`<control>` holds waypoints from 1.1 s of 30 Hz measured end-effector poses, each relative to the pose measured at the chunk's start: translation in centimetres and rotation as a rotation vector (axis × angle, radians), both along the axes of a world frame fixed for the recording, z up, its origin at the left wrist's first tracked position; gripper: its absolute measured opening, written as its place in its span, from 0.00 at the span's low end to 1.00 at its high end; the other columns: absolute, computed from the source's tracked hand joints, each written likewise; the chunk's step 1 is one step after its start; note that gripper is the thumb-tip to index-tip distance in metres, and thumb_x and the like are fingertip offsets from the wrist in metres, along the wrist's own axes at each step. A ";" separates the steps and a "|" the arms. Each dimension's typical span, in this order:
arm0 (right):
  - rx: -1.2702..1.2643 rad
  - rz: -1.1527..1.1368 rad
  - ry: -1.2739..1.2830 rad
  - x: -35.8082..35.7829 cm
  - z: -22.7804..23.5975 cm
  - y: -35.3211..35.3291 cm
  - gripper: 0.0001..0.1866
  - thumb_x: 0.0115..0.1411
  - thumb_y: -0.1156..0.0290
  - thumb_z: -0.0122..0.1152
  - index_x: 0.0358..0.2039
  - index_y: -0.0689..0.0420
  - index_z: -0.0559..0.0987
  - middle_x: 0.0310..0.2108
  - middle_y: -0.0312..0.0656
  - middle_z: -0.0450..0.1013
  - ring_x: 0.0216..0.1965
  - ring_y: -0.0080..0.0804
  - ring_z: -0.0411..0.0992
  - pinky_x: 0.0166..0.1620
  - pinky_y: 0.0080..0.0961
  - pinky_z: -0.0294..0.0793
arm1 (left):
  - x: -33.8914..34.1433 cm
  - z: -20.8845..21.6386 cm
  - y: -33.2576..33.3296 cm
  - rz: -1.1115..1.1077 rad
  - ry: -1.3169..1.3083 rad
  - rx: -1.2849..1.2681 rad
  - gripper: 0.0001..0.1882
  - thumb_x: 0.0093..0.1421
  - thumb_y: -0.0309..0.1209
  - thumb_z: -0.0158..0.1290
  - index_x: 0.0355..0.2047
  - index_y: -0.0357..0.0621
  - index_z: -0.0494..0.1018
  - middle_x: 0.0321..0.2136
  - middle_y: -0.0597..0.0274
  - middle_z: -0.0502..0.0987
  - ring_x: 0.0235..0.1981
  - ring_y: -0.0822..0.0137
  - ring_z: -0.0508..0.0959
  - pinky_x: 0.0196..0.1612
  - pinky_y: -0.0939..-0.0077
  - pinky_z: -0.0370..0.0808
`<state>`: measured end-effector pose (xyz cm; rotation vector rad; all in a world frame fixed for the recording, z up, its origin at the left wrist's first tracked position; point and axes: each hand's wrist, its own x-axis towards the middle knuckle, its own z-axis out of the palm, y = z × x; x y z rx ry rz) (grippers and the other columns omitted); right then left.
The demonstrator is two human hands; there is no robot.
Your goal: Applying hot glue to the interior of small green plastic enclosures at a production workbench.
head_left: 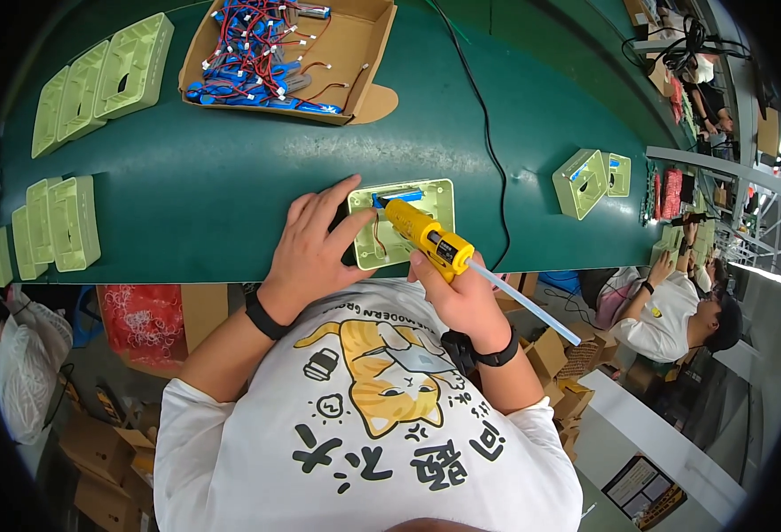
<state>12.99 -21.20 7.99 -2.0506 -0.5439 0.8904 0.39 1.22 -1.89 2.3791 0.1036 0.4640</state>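
Note:
A light green plastic case (pixel 444 197) lies open side up in front of me, near the table's front edge. Inside it, along the far wall, sits a blue battery pack (pixel 405 194), and a thin red wire (pixel 379 238) runs down the case's left part. My left hand (pixel 317 232) grips the case's left side, its index finger reaching over the wall near the battery's left end. My right hand (pixel 458 291) is wrapped round a yellow hot glue gun (pixel 426 234). The gun's nozzle points at the battery's left end; I cannot tell whether it touches. A whitish glue stick (pixel 528 304) protrudes from its back.
A cardboard box (pixel 355 53) of blue battery packs with wires stands at the back. Green cases line the left (pixel 73 222) and far left (pixel 129 71); two more (pixel 580 183) lie at the right. A black cable (pixel 488 133) crosses the green table (pixel 231 160). Another person (pixel 665 315) works at the right.

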 end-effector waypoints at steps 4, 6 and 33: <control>0.034 -0.005 0.001 -0.2 -0.4 0.0 0.10 0.77 0.70 0.70 0.43 0.66 0.86 0.29 0.54 0.85 0.30 0.59 0.85 0.35 0.46 0.81 | 0.0 0.0 0.1 -0.005 -0.010 -0.007 0.34 0.49 0.41 0.83 0.57 0.51 0.87 0.78 0.48 0.75 0.68 0.45 0.82 0.73 0.47 0.74; 0.028 -0.001 -0.043 -0.3 -0.6 0.2 0.11 0.77 0.70 0.70 0.43 0.67 0.86 0.28 0.55 0.84 0.29 0.62 0.84 0.34 0.47 0.80 | 0.0 0.1 0.1 -0.006 -0.011 -0.006 0.33 0.49 0.41 0.83 0.56 0.50 0.88 0.78 0.48 0.75 0.68 0.45 0.82 0.73 0.47 0.74; -0.028 -0.040 -0.115 -1.5 -0.2 -0.6 0.12 0.79 0.69 0.71 0.46 0.67 0.88 0.28 0.56 0.84 0.29 0.60 0.85 0.33 0.48 0.80 | -0.1 0.0 0.0 0.004 -0.003 0.013 0.32 0.50 0.42 0.83 0.54 0.51 0.86 0.78 0.49 0.76 0.69 0.46 0.82 0.73 0.47 0.74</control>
